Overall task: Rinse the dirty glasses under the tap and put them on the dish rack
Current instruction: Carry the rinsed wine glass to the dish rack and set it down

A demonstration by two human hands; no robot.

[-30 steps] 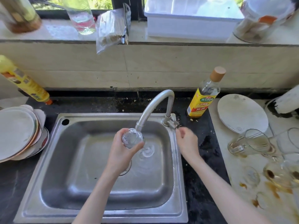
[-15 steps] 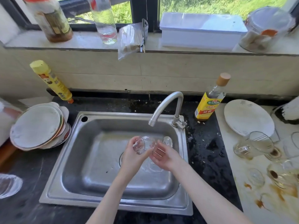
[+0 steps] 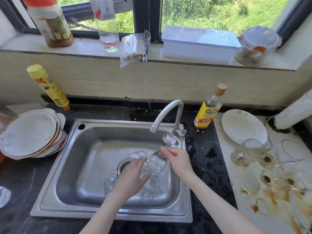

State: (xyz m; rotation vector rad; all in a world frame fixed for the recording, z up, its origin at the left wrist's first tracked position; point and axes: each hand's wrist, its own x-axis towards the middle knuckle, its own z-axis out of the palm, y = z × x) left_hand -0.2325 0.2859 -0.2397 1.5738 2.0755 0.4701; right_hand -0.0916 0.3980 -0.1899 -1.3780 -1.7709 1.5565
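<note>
over the sink (image 3: 94, 132), right hand (image 3: 179, 160) grips a tipped stemmed glass (image 3: 157, 162) by its stem; left hand (image 3: 133, 176), fingers spread, touches its bowl

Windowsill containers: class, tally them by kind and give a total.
Bottles: 2
Plastic bag: 1
White lidded box: 1
Clear jar: 1
Total: 5

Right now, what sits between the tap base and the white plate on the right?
In the head view, the yellow-labelled bottle stands between the tap base and the white plate, on dark wet counter.
</note>
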